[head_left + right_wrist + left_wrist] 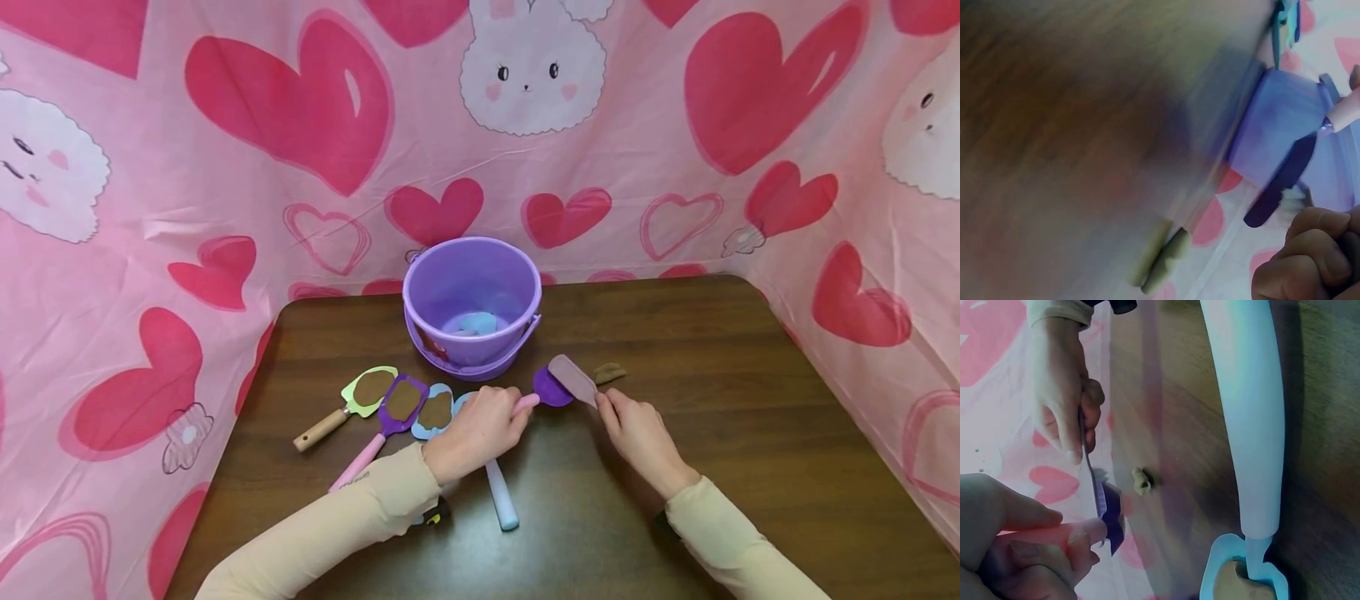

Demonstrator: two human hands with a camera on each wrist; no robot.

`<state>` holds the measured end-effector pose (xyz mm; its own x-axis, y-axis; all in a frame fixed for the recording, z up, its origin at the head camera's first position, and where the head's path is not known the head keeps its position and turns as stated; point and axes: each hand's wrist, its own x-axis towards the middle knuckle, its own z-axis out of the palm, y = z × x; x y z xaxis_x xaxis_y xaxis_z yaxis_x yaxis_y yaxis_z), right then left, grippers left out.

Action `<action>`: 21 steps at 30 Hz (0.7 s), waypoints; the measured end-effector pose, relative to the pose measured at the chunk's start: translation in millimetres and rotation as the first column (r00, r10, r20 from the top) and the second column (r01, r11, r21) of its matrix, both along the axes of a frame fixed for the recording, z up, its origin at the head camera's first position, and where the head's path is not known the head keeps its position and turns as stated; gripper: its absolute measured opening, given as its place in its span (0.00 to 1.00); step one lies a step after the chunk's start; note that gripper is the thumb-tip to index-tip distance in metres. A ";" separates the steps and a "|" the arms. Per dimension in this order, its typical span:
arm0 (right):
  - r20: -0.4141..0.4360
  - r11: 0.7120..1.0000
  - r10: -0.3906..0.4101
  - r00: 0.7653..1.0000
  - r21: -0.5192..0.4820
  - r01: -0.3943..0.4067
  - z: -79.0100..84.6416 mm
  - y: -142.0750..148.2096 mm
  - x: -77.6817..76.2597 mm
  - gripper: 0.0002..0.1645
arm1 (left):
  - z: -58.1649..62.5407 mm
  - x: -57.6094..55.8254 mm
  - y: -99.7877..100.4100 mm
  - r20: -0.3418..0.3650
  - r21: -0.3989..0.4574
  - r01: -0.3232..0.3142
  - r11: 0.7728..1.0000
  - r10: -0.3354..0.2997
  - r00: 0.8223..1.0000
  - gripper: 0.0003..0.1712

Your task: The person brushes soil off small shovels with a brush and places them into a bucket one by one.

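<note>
My left hand (480, 429) grips the pink handle (1054, 540) of a purple-headed shovel-like tool (552, 388), held over the table. With my right hand (637, 433) I hold the thin handle of a flat pinkish-grey paddle-shaped tool (573, 380). Its head overlaps the purple head in the head view, and the two heads stand close together in the left wrist view. Curled fingers (1316, 250) of the right hand show in its own wrist view. A small lump of brown dough (609, 372) lies on the table just beyond that hand.
A purple bucket (472, 354) with something light blue inside stands at the back. Left of my hands lie dough-filled tools: green with a wooden handle (321, 430), purple with a pink handle (363, 459), and blue (434, 417). A pale blue handle (502, 500) lies below my left hand.
</note>
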<state>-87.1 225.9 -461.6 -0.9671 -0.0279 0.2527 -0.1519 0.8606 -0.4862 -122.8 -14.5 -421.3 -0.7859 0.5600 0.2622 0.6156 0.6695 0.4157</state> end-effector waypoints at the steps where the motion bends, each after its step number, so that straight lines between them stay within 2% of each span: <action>1: 0.001 1.000 -0.005 1.000 -0.008 0.005 -0.3 0.3 -0.3 0.18 | 0.3 0.2 0.1 0.002 0.002 0.003 1.000 -0.003 1.000 0.22; 6: 0.003 0.999 -0.026 1.000 -0.036 0.026 -1.0 2.1 -2.3 0.19 | 0.1 1.1 0.4 -0.008 0.002 0.008 1.000 -0.008 1.000 0.22; 14: -0.023 0.999 -0.044 0.999 -0.029 0.043 -0.4 7.1 -3.9 0.20 | -2.1 1.6 0.1 -0.038 -0.005 0.014 1.000 -0.015 0.999 0.23; 16: -0.029 0.999 -0.021 0.999 -0.041 0.020 0.3 6.5 -3.4 0.19 | -2.4 1.2 0.0 -0.033 -0.006 0.006 1.000 -0.006 0.999 0.23; 21: -0.020 0.994 0.103 0.994 -0.021 -0.104 0.1 4.9 -1.1 0.17 | -2.7 0.1 0.5 -0.025 0.000 -0.014 1.000 0.014 1.000 0.23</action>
<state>-88.1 230.8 -461.6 -0.9545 -0.1217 0.2723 -0.2487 0.8287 -0.5014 -122.7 -14.0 -424.1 -0.7866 0.5494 0.2820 0.6168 0.6778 0.4001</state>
